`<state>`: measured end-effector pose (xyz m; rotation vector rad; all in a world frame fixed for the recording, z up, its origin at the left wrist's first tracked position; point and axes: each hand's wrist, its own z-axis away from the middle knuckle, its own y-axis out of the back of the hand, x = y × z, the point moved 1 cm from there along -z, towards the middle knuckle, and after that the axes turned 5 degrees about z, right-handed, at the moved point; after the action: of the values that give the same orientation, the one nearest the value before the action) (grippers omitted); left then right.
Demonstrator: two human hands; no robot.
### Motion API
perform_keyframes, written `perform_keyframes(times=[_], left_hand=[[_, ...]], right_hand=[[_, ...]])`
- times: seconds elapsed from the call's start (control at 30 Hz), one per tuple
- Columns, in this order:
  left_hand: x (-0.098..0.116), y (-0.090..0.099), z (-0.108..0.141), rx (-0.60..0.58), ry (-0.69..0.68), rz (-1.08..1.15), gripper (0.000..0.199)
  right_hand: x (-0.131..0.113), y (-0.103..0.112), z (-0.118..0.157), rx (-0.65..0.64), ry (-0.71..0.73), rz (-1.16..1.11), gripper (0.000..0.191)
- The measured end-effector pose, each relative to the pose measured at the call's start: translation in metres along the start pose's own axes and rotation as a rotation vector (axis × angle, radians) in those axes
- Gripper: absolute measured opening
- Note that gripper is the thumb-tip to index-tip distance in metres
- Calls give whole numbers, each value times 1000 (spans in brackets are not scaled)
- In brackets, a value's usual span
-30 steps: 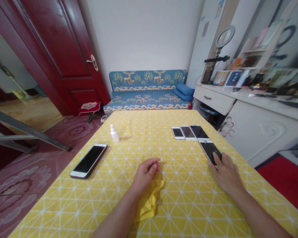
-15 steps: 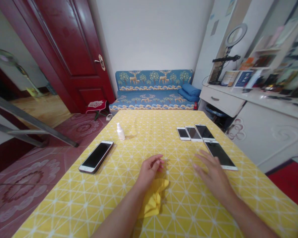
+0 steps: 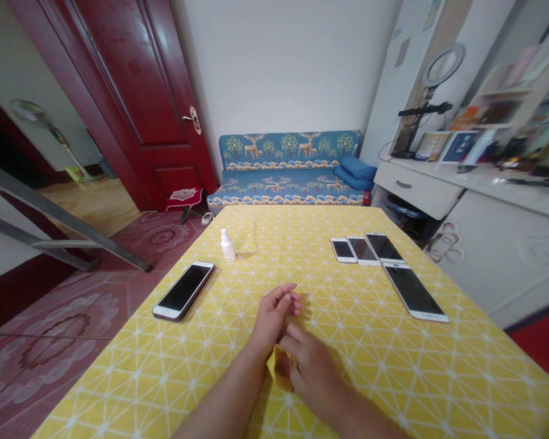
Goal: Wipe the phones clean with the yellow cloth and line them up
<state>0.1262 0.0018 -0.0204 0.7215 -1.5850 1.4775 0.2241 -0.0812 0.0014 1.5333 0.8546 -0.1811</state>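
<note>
Over the near middle of the table, my left hand (image 3: 275, 312) is loosely curled, its forefinger stretched out and no object showing in it. Close by its wrist, my right hand (image 3: 318, 372) pinches a crumpled yellow cloth (image 3: 278, 366), partly hidden under the fingers. On the left lies a phone with a white front and dark case (image 3: 185, 291). A small white spray bottle (image 3: 227, 246) stands upright behind it. To the right, a large white phone (image 3: 414, 292) lies face up below a row of three phones (image 3: 363, 251).
A yellow cloth with white lines (image 3: 238, 366) covers the table. Beyond it is a blue patterned sofa (image 3: 288, 177). A white cabinet (image 3: 498, 244) stands on the right, a red door (image 3: 132, 91) and a metal frame (image 3: 64, 225) on the left.
My right hand has moved left and toward me, from beside the large phone to the yellow cloth, and has closed on it. My left hand stays nearly in place.
</note>
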Motion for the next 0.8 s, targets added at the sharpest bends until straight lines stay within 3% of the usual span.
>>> perform_keyframes(times=[0.13, 0.23, 0.33, 0.43, 0.5, 0.57, 0.63, 0.8], left_hand=[[7, 2, 2, 45, -42, -118, 40], [33, 13, 3, 65, -128, -358, 38], [74, 43, 3, 122, -291, -677, 38], [113, 86, 4, 282, -490, -1259, 37], [130, 116, 7, 398, -428, -1621, 51], [139, 143, 10, 501, -219, -1823, 74], [143, 160, 12, 453, -54, -1866, 86], [152, 174, 12, 506, 40, -1856, 92]], right_hand=[[10, -3, -6, 104, -66, -124, 18], [11, -4, -6, 123, -61, -146, 23], [10, -3, -6, 114, -54, -158, 25], [8, -2, -7, 97, -61, -152, 25], [8, -1, -7, 97, -68, -137, 25], [8, -1, -8, 98, -75, -125, 27], [8, 0, -8, 89, -87, -116, 27], [7, 2, -8, 74, -94, -118, 23]])
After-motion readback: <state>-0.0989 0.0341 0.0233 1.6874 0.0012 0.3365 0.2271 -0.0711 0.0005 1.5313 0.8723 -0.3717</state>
